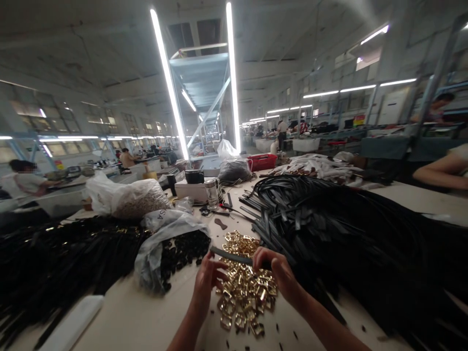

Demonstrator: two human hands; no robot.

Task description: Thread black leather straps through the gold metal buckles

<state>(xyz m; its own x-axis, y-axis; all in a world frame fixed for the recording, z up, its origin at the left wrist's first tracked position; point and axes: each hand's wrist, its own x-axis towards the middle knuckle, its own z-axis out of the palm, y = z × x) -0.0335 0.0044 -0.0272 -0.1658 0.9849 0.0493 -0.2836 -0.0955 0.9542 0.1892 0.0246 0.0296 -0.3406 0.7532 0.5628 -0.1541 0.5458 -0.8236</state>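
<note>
A dark strap [232,256] is stretched between my two hands, above a pile of gold buckles [248,292]. My left hand [207,278] is at the strap's left end, thumb and finger pinched near its tip. My right hand [278,270] has its fingers wrapped round the strap's right part. Right of the pile lies a large heap of black straps [329,224]. To the left, small black pieces [185,251] spill from an open plastic bag [149,265].
More black straps with gold buckles [66,253] lie at the left, near a white block [75,321]. Behind stand a filled plastic bag [135,197], a glass jar [211,194] and a red box [262,161]. Another person's arm [444,170] rests at the far right.
</note>
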